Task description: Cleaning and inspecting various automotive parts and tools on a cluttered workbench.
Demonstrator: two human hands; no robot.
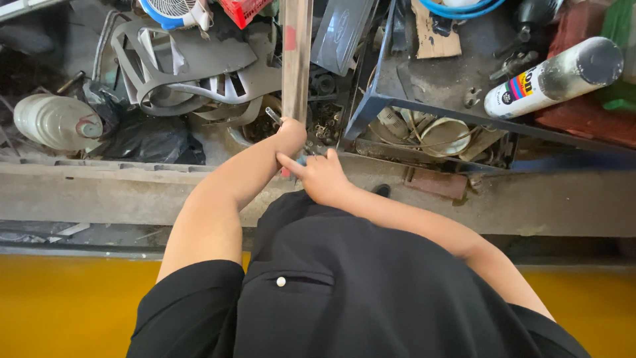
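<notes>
Left hand (291, 136) is wrapped tight around the lower end of a long wooden strip (296, 59) that runs up to the top centre of the frame. Right hand (321, 176) sits just beside it at centre, forefinger out, closed on a small bluish object I can't make out. A spray can (553, 78) lies upper right.

Scrap (199, 73) crowds the left of the plank (296, 59); a blue rack (371, 106) blocks the right. Free passage: the bare concrete ledge (99, 192) below.
</notes>
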